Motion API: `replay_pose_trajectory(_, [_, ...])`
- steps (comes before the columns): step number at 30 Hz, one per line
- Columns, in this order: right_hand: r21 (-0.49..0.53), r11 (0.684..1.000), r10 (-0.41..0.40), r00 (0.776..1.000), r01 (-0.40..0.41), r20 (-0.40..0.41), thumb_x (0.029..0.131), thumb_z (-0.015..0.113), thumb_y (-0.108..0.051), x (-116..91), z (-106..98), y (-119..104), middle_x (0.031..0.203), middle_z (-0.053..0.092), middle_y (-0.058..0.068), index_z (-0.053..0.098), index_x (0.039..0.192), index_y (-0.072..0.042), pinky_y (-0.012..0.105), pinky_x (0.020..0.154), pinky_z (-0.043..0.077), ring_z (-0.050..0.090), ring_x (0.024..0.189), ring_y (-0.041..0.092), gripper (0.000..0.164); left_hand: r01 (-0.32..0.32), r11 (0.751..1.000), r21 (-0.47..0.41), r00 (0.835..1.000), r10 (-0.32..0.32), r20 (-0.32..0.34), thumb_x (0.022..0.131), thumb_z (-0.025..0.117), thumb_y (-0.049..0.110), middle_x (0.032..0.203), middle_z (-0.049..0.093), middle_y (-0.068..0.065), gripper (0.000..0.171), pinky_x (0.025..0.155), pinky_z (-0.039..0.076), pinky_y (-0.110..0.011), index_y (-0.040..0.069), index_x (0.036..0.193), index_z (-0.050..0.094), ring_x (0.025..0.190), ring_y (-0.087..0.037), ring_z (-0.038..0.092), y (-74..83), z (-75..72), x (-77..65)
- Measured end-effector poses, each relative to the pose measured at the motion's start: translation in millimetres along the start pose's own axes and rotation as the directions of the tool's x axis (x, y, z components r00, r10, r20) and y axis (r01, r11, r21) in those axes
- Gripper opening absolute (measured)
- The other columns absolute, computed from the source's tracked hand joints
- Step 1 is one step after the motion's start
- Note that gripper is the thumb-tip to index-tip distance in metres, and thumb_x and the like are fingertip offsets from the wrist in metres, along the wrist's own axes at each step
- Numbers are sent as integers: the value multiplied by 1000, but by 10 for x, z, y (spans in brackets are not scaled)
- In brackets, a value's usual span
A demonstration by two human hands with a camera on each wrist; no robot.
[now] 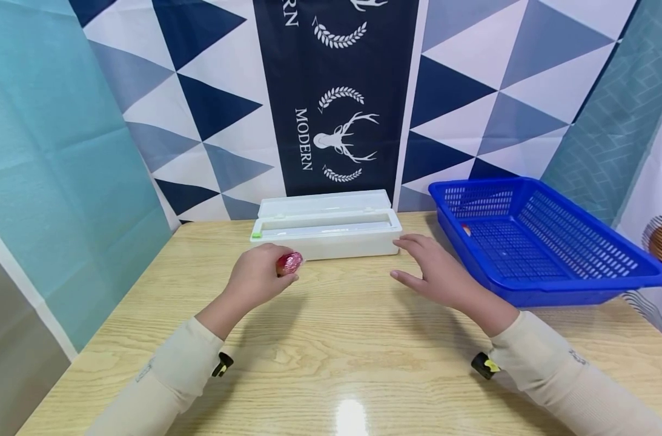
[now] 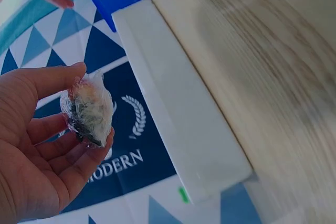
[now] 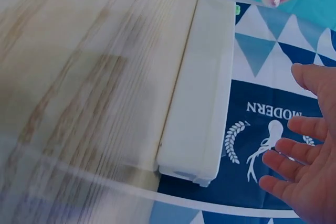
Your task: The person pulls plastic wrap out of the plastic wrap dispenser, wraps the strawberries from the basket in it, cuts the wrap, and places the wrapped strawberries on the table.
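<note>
My left hand (image 1: 258, 272) pinches a small lump wrapped in clear plastic (image 2: 93, 108) between thumb and fingers. The lump looks reddish in the head view; its other side, in the left wrist view, is whitish with dark and orange patches. Just behind the hands stands a long white box (image 1: 331, 247) with its lid (image 1: 325, 204) raised at the back and a green tab (image 1: 257, 234) at its left end. My right hand (image 1: 436, 266) hovers by the box's right end, fingers spread and holding nothing. The right wrist view shows that hand (image 3: 310, 156) with its palm bare.
A blue plastic basket (image 1: 549, 287) with mesh sides stands at the right, and a small reddish thing (image 1: 466, 230) shows inside it near the left wall. The wooden table (image 1: 331, 339) meets a patterned cloth (image 1: 221, 121) at the back. Light blue cloth (image 1: 52, 151) hangs at the left.
</note>
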State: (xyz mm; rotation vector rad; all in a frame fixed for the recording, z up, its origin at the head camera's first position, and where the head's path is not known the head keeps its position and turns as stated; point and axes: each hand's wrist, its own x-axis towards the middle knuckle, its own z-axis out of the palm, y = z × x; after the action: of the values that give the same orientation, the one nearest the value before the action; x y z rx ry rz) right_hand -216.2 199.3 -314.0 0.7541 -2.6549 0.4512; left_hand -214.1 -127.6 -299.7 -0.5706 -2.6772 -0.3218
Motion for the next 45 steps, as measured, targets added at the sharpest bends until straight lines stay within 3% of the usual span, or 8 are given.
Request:
replay_pose_trajectory(12, [-18,1000,19,1000,-19,8,81,61,-39,-28,27,73,129,41,16,44,127,-4,51,96,29,34,120,34,60,101,995,14,995,-101,9,68,74,33,92,62,-5,43,68,47,-34,11,103,63,80,-19,55,-324,-6,-113])
replay_pose_trajectory(24, [-32,999,17,999,-16,28,82,58,-40,-28,60,153,126,43,17,46,124,-4,50,96,29,36,118,34,57,232,973,6,971,-232,55,69,74,31,98,63,-10,45,76,47,-41,8,107,63,87,-26,56,-726,35,-107])
replay_pose_trajectory(33, [-14,999,33,998,-32,47,82,61,-34,-38,96,163,126,43,18,47,123,-3,51,96,29,35,118,35,54,325,945,30,937,-326,123,71,72,29,97,62,-14,45,78,45,-45,4,107,62,87,-29,55,-1077,72,-94])
replay_pose_trajectory(37, [-5,1000,30,998,-30,55,82,60,-35,-33,96,156,126,43,17,48,123,-3,51,96,29,35,119,35,53,376,926,23,910,-374,181,69,73,29,91,62,-12,44,73,45,-42,3,104,63,80,-26,54,-1226,111,-126])
replay_pose_trajectory(45, [5,1000,19,999,-19,46,82,61,-35,-17,117,141,124,45,17,49,121,-2,49,96,31,37,118,34,52,408,910,71,868,-411,278,71,69,27,89,62,-13,36,69,46,-41,-1,94,64,75,-27,54,-1424,92,-165])
